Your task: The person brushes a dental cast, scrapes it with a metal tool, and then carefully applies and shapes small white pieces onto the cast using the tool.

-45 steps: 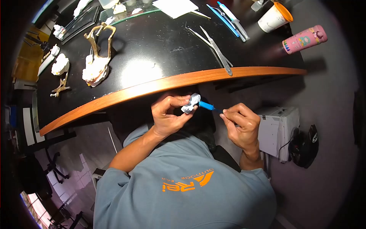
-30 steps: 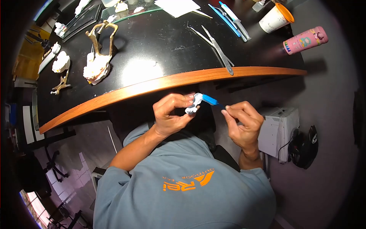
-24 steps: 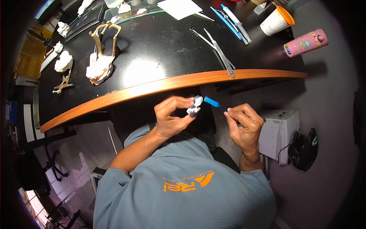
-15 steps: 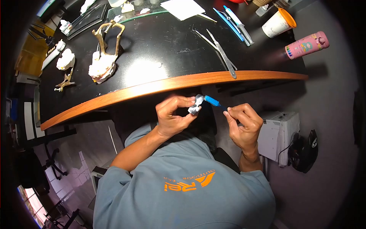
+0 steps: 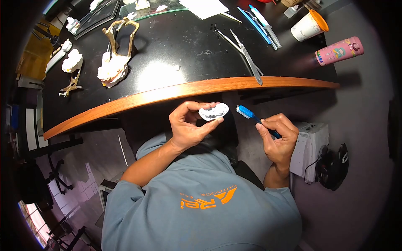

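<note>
Between the thumb and fingers of my left hand (image 5: pixel 187 123) is a white plaster dental cast (image 5: pixel 214 112), held just in front of the table edge. My right hand (image 5: pixel 278 136) pinches the dark handle of a blue toothbrush (image 5: pixel 245 112). Its bristle head points left toward the cast, with a small gap between them. Both hands are above my lap. On the table near the edge lie metal tweezers (image 5: pixel 250 60) and a thin hooked probe (image 5: pixel 228 39), crossing each other.
A brass articulator (image 5: pixel 133 37) carrying a plaster cast (image 5: pixel 112 71) stands on the black table (image 5: pixel 188 54). Further left is a smaller cast (image 5: pixel 72 61) on a brass piece. At the right are a blue-and-white syringe (image 5: pixel 266 27), a paper cup (image 5: pixel 307 27) and a pink bottle (image 5: pixel 340 51).
The toothbrush has moved right, off the cast, and its bristles now face more to the left. My left hand has turned the cast, so more of its broad face shows.
</note>
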{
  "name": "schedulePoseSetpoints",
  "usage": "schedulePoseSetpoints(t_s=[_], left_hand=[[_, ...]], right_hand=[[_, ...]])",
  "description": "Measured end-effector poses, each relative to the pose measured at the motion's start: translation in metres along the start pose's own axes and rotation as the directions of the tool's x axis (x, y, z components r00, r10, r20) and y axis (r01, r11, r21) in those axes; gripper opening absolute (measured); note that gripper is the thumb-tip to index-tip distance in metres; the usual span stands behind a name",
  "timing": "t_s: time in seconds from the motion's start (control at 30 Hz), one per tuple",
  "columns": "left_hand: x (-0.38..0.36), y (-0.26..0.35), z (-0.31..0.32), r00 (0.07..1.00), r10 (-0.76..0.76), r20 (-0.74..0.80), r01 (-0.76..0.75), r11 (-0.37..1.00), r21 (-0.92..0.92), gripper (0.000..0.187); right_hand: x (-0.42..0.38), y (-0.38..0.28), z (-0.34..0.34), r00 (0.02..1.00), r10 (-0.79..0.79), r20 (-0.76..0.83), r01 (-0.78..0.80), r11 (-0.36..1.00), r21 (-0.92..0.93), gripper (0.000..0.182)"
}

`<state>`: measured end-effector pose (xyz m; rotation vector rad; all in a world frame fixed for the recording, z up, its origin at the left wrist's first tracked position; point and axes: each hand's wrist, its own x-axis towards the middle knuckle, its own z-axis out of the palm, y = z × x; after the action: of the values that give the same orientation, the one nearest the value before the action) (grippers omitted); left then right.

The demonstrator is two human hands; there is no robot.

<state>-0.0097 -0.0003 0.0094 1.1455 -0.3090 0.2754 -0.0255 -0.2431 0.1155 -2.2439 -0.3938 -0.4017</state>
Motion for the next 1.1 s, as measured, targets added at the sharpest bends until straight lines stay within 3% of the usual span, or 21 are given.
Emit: schedulePoseSetpoints(t_s=[0.23, 0.33, 0.43, 0.53, 0.73, 0.77, 1.0, 1.1], left_hand=[[0.000, 0.001, 0.001, 1.000, -0.018, -0.011, 0.018, 1.000, 0.014, 0.040], [0.002, 0.003, 0.001, 1.000, 0.012, -0.007, -0.011, 0.994, 0.106, 0.039], [0.011, -0.002, -0.004, 0.966, 0.241, 0.097, -0.257, 0.940, 0.226, 0.037], [0.011, 0.002, -0.008, 0.941, 0.319, 0.113, -0.337, 0.861, 0.381, 0.034], [0.014, 0.003, -0.006, 0.927, 0.351, 0.134, -0.375, 0.842, 0.388, 0.033], [0.015, 0.003, -0.006, 0.924, 0.358, 0.136, -0.383, 0.836, 0.394, 0.033], [0.014, 0.001, -0.006, 0.924, 0.364, 0.114, -0.379, 0.840, 0.389, 0.030], [0.011, 0.000, -0.013, 0.941, 0.317, 0.120, -0.337, 0.837, 0.432, 0.036]], right_hand=[[0.003, 0.001, 0.007, 0.999, -0.045, -0.003, 0.045, 0.999, -0.006, 0.013], [0.003, 0.000, 0.012, 0.998, -0.068, -0.014, 0.068, 0.997, 0.027, 0.014], [0.002, -0.004, 0.022, 0.995, -0.096, -0.024, 0.097, 0.995, 0.018, 0.016], [0.001, -0.004, 0.017, 0.996, -0.078, 0.038, 0.079, 0.996, -0.050, 0.016], [0.003, -0.010, 0.027, 0.984, -0.174, -0.025, 0.173, 0.985, -0.026, 0.015], [0.003, -0.013, 0.024, 0.991, -0.127, 0.032, 0.129, 0.991, -0.040, 0.015], [0.002, -0.006, 0.029, 0.995, -0.102, -0.002, 0.102, 0.993, 0.057, 0.015], [0.000, -0.004, 0.018, 0.995, -0.034, 0.092, 0.030, 0.998, 0.051, 0.012]])
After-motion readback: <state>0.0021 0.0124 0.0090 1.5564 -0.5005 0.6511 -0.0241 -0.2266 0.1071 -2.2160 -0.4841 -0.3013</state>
